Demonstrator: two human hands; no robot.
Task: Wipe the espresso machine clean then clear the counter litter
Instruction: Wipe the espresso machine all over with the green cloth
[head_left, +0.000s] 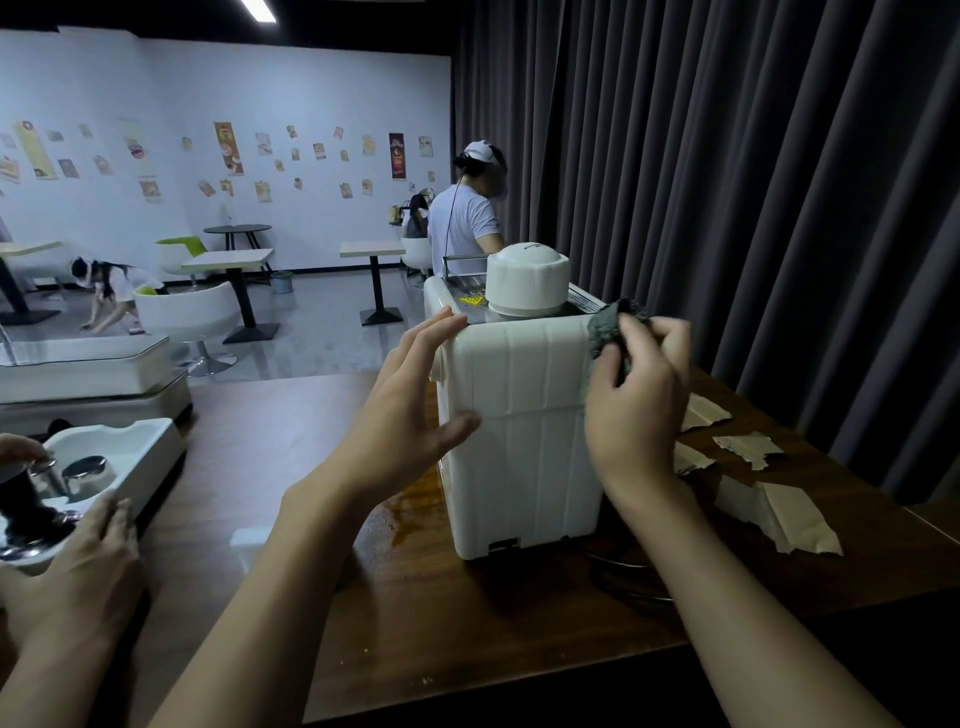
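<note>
Head view: wiping step on, litter not yet touched. My right hand (636, 395) pinches a dark cloth (608, 325), fingers curled round it, at the top right corner of the espresso machine (519, 441). My left hand (410, 410), fingers straight & spread, braces its left side. Next, prob.: drag cloth down the panel w/ firm pressure. Torn paper scraps (779, 506) lie on the surface (467, 623) just right of the machine.

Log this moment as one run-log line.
left hand: rests on espresso machine | right hand: holds grey cloth at top corner | paper scraps: on counter
</note>
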